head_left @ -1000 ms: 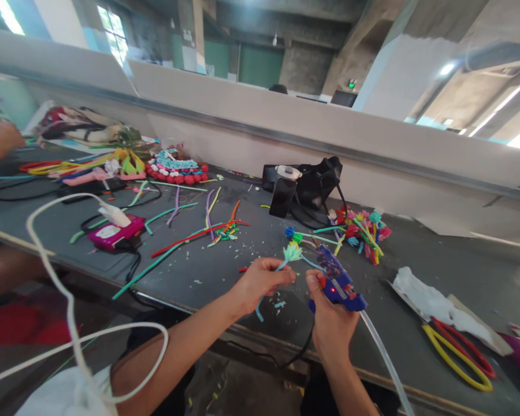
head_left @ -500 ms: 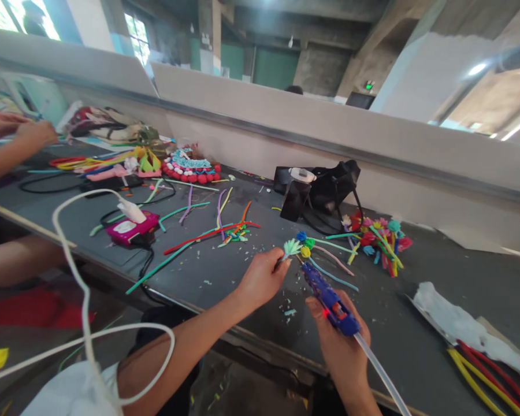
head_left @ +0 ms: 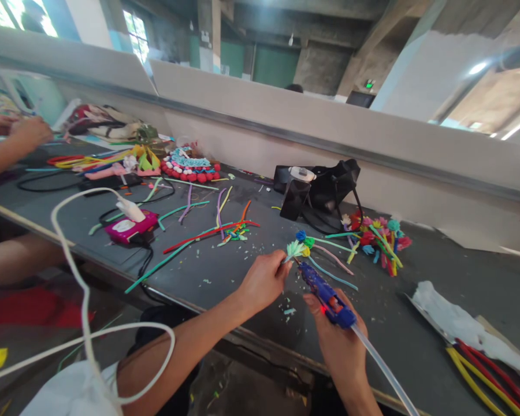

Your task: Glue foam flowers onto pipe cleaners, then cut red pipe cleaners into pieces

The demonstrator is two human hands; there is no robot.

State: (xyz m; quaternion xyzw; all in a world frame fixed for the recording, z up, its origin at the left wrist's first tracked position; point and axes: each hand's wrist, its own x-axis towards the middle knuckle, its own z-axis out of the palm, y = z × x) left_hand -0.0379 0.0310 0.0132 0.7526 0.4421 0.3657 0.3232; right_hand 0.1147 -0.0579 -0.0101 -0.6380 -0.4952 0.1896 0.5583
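Observation:
Between the fingertips of my left hand (head_left: 264,278) is a pale green pipe-cleaner flower (head_left: 294,249), its petals fanned out. My right hand (head_left: 340,338) is wrapped round a blue glue gun (head_left: 327,294) with a red light glowing on it and a clear glue stick (head_left: 383,367) sticking out of its back. The gun's nozzle is close beside the flower's base; whether they touch I cannot tell. Just beyond lie small pipe-cleaner flowers with blue (head_left: 301,236), green (head_left: 309,242) and yellow heads (head_left: 305,251), their stems pointing right.
A heap of colourful flowers (head_left: 379,237) lies to the right, near a black bag (head_left: 329,188). Loose pipe cleaners (head_left: 199,236) and a magenta power block (head_left: 131,227) are left. Scissors (head_left: 472,364) lie at front right. Another person's hands (head_left: 30,132) work at far left.
The flower in my left hand has shifted slightly right. The glue gun has moved slightly left and up, bringing its nozzle nearer the flower's base.

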